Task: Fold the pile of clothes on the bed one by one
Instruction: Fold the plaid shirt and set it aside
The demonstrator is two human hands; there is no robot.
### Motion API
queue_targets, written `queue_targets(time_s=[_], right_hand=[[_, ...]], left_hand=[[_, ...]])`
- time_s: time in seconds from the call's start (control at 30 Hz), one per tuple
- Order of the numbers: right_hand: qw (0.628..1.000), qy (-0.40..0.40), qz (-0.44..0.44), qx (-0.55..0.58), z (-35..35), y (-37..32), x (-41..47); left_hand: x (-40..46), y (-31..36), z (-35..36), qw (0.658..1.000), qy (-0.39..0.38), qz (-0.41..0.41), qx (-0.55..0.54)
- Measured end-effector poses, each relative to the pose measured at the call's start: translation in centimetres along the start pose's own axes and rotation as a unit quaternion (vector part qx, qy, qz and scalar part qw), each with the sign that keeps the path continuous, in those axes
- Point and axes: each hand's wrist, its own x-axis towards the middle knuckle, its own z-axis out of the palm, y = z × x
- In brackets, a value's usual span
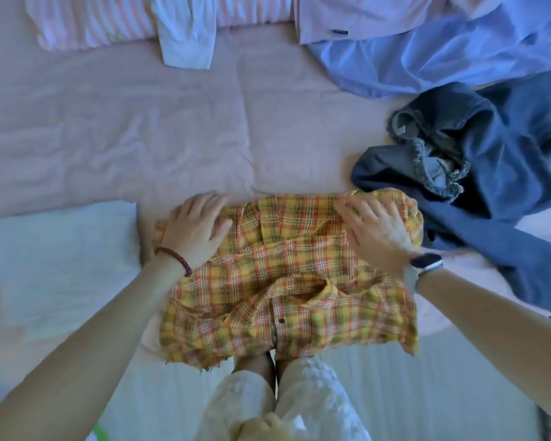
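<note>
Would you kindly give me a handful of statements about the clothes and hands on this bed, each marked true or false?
1. Both hands rest flat on the yellow plaid shirt. True: the left hand and the right hand lie on its far part.
2. The denim garment lies neatly folded. False: it is crumpled, right of the shirt.
3. A folded white garment lies left of the shirt. True.
4. The left wrist wears a watch. False: it wears a beaded bracelet; the watch is on the right.
</note>
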Motion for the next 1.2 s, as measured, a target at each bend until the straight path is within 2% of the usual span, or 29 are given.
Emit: queue_targets(time_s=[0.1, 0.17, 0.27, 0.37, 0.53, 0.6, 0.7, 0.83, 0.93, 1.03, 1.13, 1.2], right_hand=[[0.99, -0.116, 0.083, -0.002, 0.1, 1.9, 2.7], [0.98, -0.165, 0.114, -0.005, 0.7, 3.2, 2.9], [0.979, -0.142, 0.148, 0.002, 0.7, 4.6, 1.8], [0.972, -0.155, 0.173, 0.041, 0.4, 5.6, 0.9], [0.965, -0.072, 0.246, 0.052, 0.2, 4.7, -0.1], [0.954, -0.062, 0.288, 0.046, 0.1, 4.7, -0.4], [0.944, -0.066, 0.322, 0.034, 0.0, 5.0, -0.4], [0.939, -0.075, 0.335, 0.016, -0.4, 5.6, 0.2], [0.93, -0.085, 0.356, 0.028, -0.7, 5.5, 0.6], [0.929, -0.082, 0.36, 0.028, -0.8, 4.5, 1.1], [0.959, -0.028, 0.278, 0.039, -0.8, 3.7, 1.6], [0.975, -0.045, 0.207, 0.062, -0.5, 3.7, 2.0]], left_hand=[[2.2, -2.7, 1.4, 0.985, -0.118, -0.118, -0.044], [2.1, -3.9, 1.9, 0.977, -0.135, -0.15, -0.061], [0.9, -5.0, 1.6, 0.972, -0.089, -0.176, -0.124], [-0.7, -5.8, 1.4, 0.969, -0.023, -0.198, -0.144], [-2.5, -5.9, 1.9, 0.949, 0.098, -0.224, -0.198], [-2.9, -5.4, 1.8, 0.933, 0.143, -0.241, -0.225], [-3.1, -5.6, 1.7, 0.907, 0.167, -0.308, -0.233], [-2.7, -6.1, 1.7, 0.887, 0.16, -0.394, -0.182], [-1.9, -5.9, 1.1, 0.897, 0.131, -0.395, -0.152], [-1.1, -6.4, 0.5, 0.926, 0.06, -0.34, -0.151], [-0.5, -6.6, 0.0, 0.957, -0.015, -0.265, -0.117], [0.1, -6.4, -0.2, 0.974, -0.065, -0.199, -0.088]])
